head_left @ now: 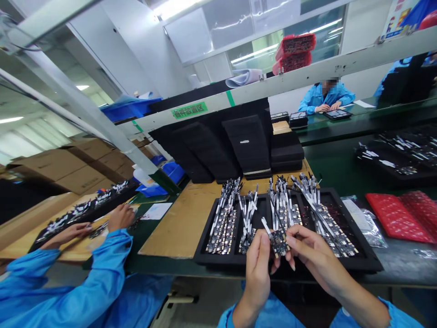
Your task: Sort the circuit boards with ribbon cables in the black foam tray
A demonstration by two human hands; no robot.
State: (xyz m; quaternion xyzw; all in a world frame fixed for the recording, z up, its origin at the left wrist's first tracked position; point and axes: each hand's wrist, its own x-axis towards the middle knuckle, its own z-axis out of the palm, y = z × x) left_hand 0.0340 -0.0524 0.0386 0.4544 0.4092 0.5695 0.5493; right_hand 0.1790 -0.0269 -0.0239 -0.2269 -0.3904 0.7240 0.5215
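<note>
Between my two hands is a small black circuit board (280, 243) with a white-tipped cable rising from its upper left side. My left hand (258, 262) grips the board's left edge, thumb on top. The fingers of my right hand (312, 248) pinch its right edge. Just beyond them, a black foam tray (218, 262) holds rows of similar circuit boards (221, 230), their white and black cables pointing up and away. Part of the tray's near middle is hidden behind my hands.
Tall black foam blocks (247, 141) lean behind the tray on a cardboard sheet (177, 228). Red bubble-wrap packs (398, 216) lie to the right. At left, a co-worker's hands (121, 216) work beside another filled tray (85, 212). A metal rail (211, 107) crosses overhead.
</note>
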